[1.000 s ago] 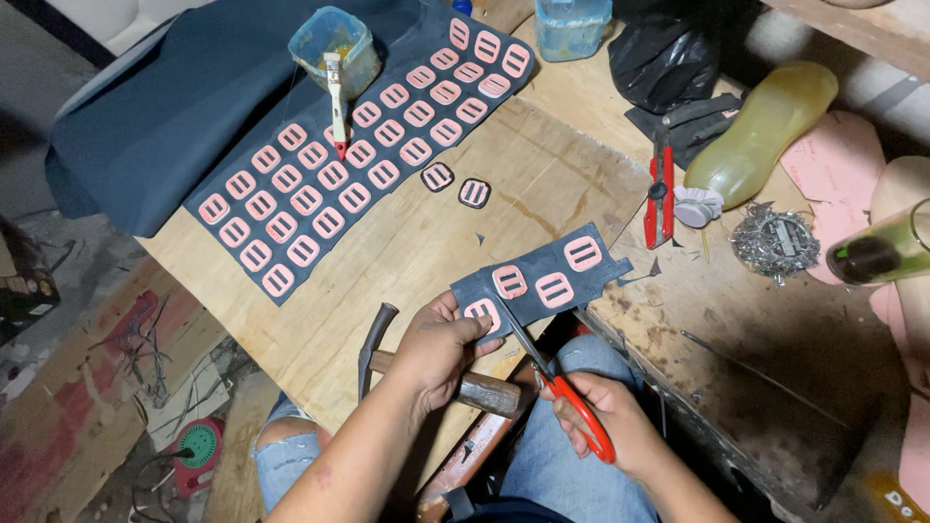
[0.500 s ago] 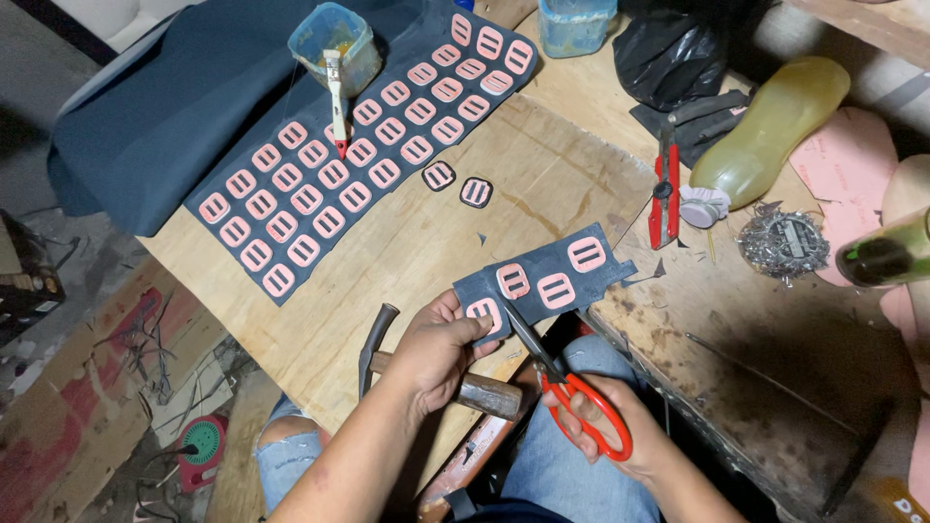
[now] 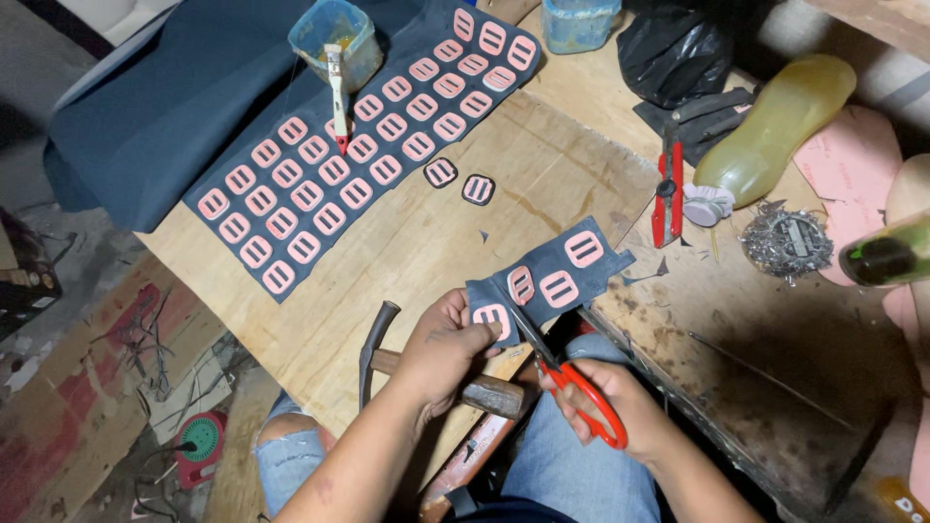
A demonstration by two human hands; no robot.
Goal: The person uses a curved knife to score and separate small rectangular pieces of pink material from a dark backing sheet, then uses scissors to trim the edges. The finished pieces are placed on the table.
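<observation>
**Two hands at work on a dark fabric strip with pink buckle shapes**

Two hands meet at the near edge of the wooden table point(image 3: 407, 252). The left hand point(image 3: 448, 351) pinches the near end of a small dark fabric strip point(image 3: 552, 276) between thumb and fingers, closed over the piece right beside one of its four pink buckle shapes. The right hand point(image 3: 605, 412) has its fingers curled through the loops of red-handled scissors point(image 3: 562, 373), whose blades point up and left into the strip just beside the left thumb. Under the left hand lies a hammer point(image 3: 383, 339) with a wooden handle, its head towards the table's edge.

Further out, two cut-out buckle pieces point(image 3: 459, 181) sit alone on the bare wood. Beyond them stretches a long dark sheet point(image 3: 363, 145) covered in rows of the same pink shapes, with a brush point(image 3: 336, 92) resting on it beside a blue plastic tub point(image 3: 334, 34). To the right lie red pliers point(image 3: 666, 184), a pile of metal tacks point(image 3: 787, 242) and a yellowish shoe last point(image 3: 775, 126).
</observation>
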